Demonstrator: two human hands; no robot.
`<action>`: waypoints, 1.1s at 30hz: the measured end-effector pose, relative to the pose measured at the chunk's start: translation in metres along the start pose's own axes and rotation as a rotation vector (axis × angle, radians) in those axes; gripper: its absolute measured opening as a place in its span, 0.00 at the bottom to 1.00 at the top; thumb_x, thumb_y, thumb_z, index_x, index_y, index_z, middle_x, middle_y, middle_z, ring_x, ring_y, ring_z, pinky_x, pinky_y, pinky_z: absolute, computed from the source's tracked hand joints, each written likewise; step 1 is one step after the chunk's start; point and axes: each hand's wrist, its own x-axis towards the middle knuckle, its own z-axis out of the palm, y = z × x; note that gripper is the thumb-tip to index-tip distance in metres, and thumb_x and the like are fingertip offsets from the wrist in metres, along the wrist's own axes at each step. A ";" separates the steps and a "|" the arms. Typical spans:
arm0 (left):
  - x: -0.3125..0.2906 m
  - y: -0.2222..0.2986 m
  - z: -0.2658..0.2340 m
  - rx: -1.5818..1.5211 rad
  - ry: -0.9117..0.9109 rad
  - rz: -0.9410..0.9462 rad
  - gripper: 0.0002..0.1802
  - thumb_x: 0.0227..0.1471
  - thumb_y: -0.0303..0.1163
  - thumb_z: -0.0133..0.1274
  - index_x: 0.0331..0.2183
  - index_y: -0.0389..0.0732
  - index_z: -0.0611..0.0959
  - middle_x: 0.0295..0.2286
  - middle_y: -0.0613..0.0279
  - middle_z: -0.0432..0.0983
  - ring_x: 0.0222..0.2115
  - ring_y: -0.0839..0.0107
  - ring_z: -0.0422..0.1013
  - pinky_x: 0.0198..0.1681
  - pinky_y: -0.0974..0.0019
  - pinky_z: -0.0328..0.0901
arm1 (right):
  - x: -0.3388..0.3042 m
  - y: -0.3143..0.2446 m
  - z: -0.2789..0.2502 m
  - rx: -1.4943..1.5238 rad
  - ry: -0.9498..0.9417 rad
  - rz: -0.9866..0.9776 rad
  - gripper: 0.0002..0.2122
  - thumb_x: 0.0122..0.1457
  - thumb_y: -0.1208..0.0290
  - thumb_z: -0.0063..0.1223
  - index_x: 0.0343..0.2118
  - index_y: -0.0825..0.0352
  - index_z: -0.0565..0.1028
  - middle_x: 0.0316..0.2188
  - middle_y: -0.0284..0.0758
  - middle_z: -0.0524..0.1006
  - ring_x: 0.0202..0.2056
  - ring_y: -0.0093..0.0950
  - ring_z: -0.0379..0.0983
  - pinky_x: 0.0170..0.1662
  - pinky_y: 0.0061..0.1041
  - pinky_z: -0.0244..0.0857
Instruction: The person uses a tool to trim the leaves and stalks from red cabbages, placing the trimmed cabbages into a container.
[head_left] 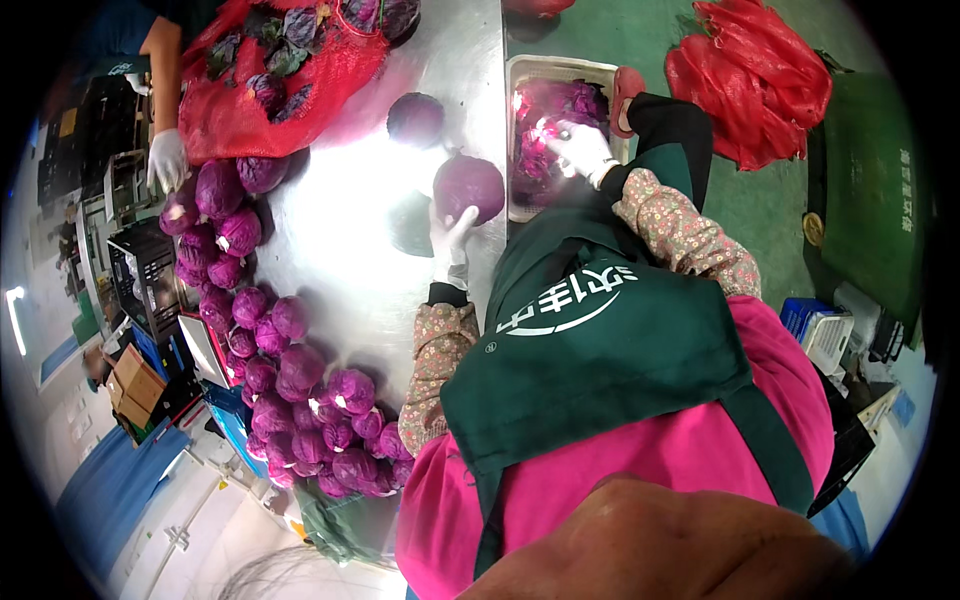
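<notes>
My left hand (450, 247), in a white glove, grips a round red cabbage (470, 190) from its near side at the steel table's right edge. Thumb and fingers show apart along its lower side; the rest of the hold is hidden. Just beyond it another red cabbage (415, 119) rests on the table. Over a pale plastic crate (608, 75) to the right, my gloved right hand (585, 150) reaches with thumb and fingers apart. Loose purple cabbage leaves (535, 165) lie in the crate, and glare blurs those by the fingertips.
Many trimmed red cabbages (300, 370) are heaped along the left of the steel table (340, 220). A red mesh sack (335, 95) holds leafy cabbages at the far left. Another person's gloved hand (167, 160) touches the heap. Red mesh sacks (745, 85) lie on the green floor.
</notes>
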 end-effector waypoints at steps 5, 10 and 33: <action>0.006 0.017 0.005 1.103 0.044 0.551 0.60 0.31 0.29 0.76 0.64 0.40 0.61 0.58 0.45 0.64 0.56 0.48 0.66 0.58 0.54 0.65 | -0.008 -0.021 0.036 0.636 -0.338 0.027 0.29 0.58 0.46 0.60 0.48 0.71 0.78 0.38 0.38 0.81 0.25 0.23 0.80 0.18 0.19 0.68; 0.005 0.009 0.011 1.101 -0.038 0.600 0.64 0.27 0.35 0.77 0.64 0.39 0.60 0.60 0.40 0.59 0.60 0.44 0.59 0.63 0.52 0.58 | 0.004 -0.024 0.061 0.676 -0.357 0.080 0.16 0.57 0.57 0.66 0.37 0.65 0.78 0.27 0.28 0.78 0.21 0.18 0.73 0.18 0.16 0.62; -0.003 -0.013 0.016 1.004 0.057 0.476 0.70 0.28 0.41 0.77 0.66 0.33 0.52 0.61 0.38 0.58 0.59 0.41 0.60 0.61 0.49 0.58 | -0.016 -0.023 0.055 0.574 -0.400 0.073 0.14 0.56 0.60 0.68 0.32 0.65 0.75 0.19 0.27 0.73 0.15 0.17 0.66 0.17 0.17 0.59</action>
